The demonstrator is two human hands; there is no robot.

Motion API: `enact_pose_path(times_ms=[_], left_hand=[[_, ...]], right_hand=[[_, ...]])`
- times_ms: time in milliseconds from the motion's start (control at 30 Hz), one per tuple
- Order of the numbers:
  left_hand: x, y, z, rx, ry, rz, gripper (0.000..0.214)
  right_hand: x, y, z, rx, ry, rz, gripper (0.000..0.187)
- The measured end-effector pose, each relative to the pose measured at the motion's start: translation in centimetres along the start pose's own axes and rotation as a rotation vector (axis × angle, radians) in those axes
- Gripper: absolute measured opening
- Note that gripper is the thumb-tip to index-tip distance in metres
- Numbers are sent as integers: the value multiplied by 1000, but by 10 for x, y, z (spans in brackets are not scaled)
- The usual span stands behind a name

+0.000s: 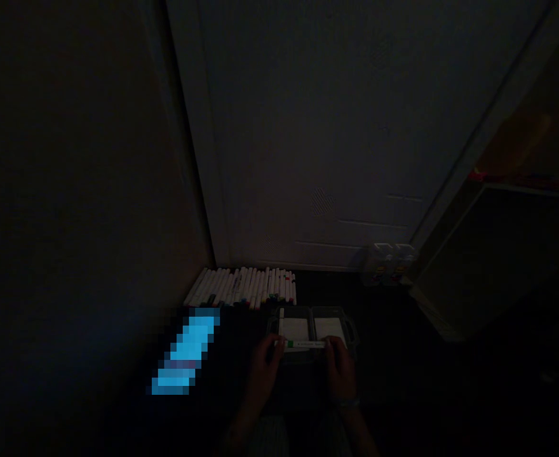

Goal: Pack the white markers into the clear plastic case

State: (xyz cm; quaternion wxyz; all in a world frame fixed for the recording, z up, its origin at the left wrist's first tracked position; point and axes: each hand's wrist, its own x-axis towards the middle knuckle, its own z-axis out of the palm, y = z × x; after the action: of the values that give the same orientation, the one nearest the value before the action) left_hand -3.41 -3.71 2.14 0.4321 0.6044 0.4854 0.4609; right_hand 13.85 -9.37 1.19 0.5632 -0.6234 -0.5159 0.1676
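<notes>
A white marker (308, 344) with a green band lies level between my two hands. My left hand (266, 357) pinches its left end, by the green band. The other end is between the fingers of my right hand (339, 365). Just beyond and below the marker sits an open case (311, 322) with two compartments side by side, pale inside. Another white marker (281, 320) lies lengthwise along the left side of the left compartment. Dim light hides the finer finger detail.
A row of several white markers (241, 285) with coloured ends lies against the back panel. Left of the case is a glowing blue, blurred-out screen (187, 352). Clear boxes with handles (390, 265) stand at the back right. A panel (308, 158) rises behind.
</notes>
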Motion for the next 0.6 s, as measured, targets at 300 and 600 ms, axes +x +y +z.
enact_pose_path(times_ms=[300, 600], left_hand=[[1, -2, 0, 7, -2, 9, 39], [1, 2, -2, -12, -9, 12, 40]], right_hand=[[1, 2, 1, -15, -2, 13, 30], [0, 3, 3, 13, 10, -2, 26]])
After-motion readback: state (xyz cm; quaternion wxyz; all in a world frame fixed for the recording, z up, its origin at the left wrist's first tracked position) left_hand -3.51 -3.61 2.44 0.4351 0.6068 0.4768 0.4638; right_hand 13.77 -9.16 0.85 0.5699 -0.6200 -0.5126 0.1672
